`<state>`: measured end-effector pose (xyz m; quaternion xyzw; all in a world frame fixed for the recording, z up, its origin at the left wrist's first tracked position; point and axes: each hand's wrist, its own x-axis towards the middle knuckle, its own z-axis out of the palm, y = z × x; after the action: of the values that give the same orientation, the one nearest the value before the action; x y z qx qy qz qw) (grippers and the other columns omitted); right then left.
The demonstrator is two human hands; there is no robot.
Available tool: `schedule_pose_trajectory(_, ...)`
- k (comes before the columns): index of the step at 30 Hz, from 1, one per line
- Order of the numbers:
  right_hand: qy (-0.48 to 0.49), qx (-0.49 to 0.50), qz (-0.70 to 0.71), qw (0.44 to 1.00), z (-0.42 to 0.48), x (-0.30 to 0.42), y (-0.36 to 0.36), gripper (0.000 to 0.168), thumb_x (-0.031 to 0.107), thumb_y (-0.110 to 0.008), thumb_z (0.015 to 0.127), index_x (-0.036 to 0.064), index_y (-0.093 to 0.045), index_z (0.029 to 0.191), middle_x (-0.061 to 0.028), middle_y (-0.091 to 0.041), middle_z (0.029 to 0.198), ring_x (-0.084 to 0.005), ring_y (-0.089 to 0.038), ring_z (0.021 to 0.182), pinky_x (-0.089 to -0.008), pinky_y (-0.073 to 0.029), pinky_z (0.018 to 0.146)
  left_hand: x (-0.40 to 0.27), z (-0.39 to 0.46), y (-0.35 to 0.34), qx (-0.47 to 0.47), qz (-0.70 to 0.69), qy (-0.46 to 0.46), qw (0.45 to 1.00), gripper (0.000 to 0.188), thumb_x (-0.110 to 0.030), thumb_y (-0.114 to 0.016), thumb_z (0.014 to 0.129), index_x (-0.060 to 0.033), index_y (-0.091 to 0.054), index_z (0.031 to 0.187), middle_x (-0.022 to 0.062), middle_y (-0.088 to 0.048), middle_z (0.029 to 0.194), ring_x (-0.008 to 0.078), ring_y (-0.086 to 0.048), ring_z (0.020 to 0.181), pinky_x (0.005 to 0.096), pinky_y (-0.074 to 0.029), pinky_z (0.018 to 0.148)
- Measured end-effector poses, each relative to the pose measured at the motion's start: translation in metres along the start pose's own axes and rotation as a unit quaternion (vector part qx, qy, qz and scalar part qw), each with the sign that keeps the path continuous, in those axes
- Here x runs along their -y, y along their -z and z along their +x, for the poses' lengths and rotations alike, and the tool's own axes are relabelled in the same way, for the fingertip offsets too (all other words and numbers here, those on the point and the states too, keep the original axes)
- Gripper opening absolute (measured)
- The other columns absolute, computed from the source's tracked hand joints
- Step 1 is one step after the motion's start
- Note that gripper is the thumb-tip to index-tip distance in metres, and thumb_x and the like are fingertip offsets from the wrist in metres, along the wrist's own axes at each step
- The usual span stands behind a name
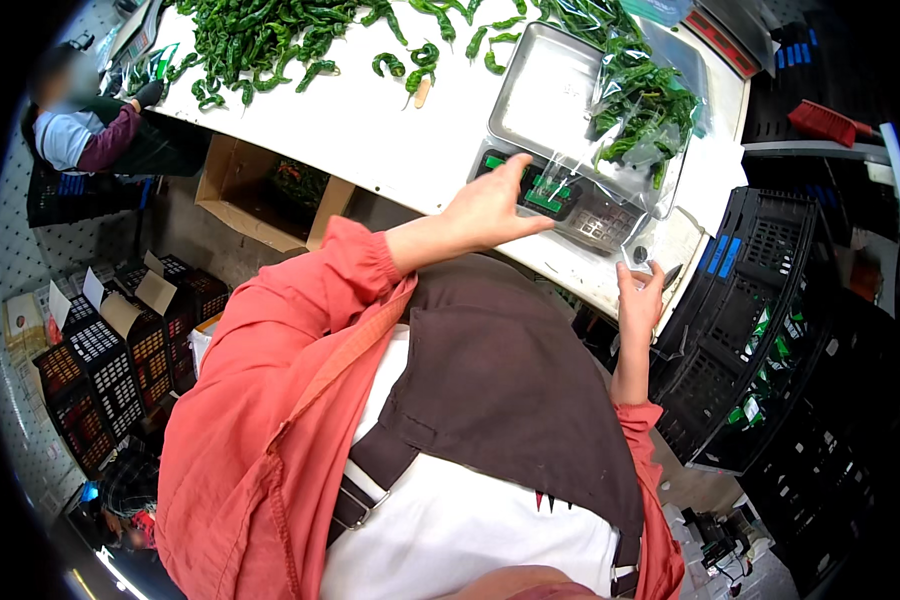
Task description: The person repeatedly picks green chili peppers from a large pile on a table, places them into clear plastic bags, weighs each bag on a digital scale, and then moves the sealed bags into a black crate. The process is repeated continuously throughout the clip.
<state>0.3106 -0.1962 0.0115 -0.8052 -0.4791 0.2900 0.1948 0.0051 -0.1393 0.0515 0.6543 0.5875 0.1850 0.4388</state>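
My left hand [491, 206] hovers at the front edge of a digital scale [592, 225], fingers spread and nothing in them. Green digits glow on the scale's display. On top of the scale sits a shallow metal tray [544, 82]. A clear plastic bag of green peppers [641, 112] lies across the tray's right part. Its loose plastic end trails down over the scale's keys towards my right hand [640, 300], whose thumb and fingers hold that end. Left of the tray, loose green peppers [255, 37] form a large heap on the white table [345, 124].
Black plastic crates [742, 300] stand against the table's right side, some holding green-printed packets. A red brush [825, 122] lies beyond them. At the far left, another person [82, 127] in dark gloves works at the table. An open cardboard box [259, 202] sits beneath it.
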Motion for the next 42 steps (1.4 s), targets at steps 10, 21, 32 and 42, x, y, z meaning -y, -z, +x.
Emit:
schedule_pose_trajectory(10, 0.112, -0.142, 0.093, 0.979, -0.013, -0.003, 0.015, 0.018, 0.012, -0.062, 0.093, 0.001, -0.053, 0.082, -0.0046, -0.053, 0.071, -0.0121, -0.047, 0.064, -0.0277, -0.042, 0.060, 0.061, 0.005, -0.033, 0.139, -0.282, 0.142, 0.939, 0.023, -0.023, -0.057, 0.098, -0.0046, -0.061, 0.085, 0.0040, -0.066, 0.072, 0.0109, -0.063, 0.064, 0.0247, -0.050, 0.058)
schedule_pose_trajectory(21, 0.369, 0.164, 0.061, 0.913, -0.024, 0.106, -0.072, 0.013, 0.008, -0.070, 0.082, 0.005, -0.061, 0.091, -0.0123, -0.061, 0.085, -0.0317, -0.063, 0.073, -0.0407, -0.051, 0.063, 0.051, -0.004, -0.035, 0.119, -0.293, 0.104, 0.943, 0.015, -0.012, -0.063, 0.093, 0.0009, -0.069, 0.098, 0.0030, -0.067, 0.080, 0.0089, -0.061, 0.071, 0.0237, -0.051, 0.066)
schedule_pose_trajectory(32, 0.384, 0.147, 0.045, 0.910, -0.027, 0.109, -0.076, 0.014, 0.006, -0.069, 0.076, 0.003, -0.056, 0.079, -0.0122, -0.060, 0.076, -0.0300, -0.062, 0.069, -0.0391, -0.050, 0.060, 0.045, -0.017, -0.023, 0.076, -0.151, 0.051, 0.984, 0.018, -0.012, -0.064, 0.089, 0.0026, -0.071, 0.097, 0.0048, -0.069, 0.078, 0.0095, -0.061, 0.071, 0.0262, -0.049, 0.067)
schedule_pose_trajectory(42, 0.394, 0.170, 0.049, 0.902, -0.024, 0.103, -0.079, 0.014, 0.008, -0.066, 0.077, 0.004, -0.054, 0.081, -0.0139, -0.060, 0.076, -0.0347, -0.062, 0.072, -0.0446, -0.049, 0.063, 0.045, -0.010, -0.019, 0.124, -0.270, 0.057, 0.953, 0.019, -0.015, -0.060, 0.091, 0.0006, -0.070, 0.097, 0.0043, -0.068, 0.082, 0.0103, -0.061, 0.074, 0.0255, -0.049, 0.070)
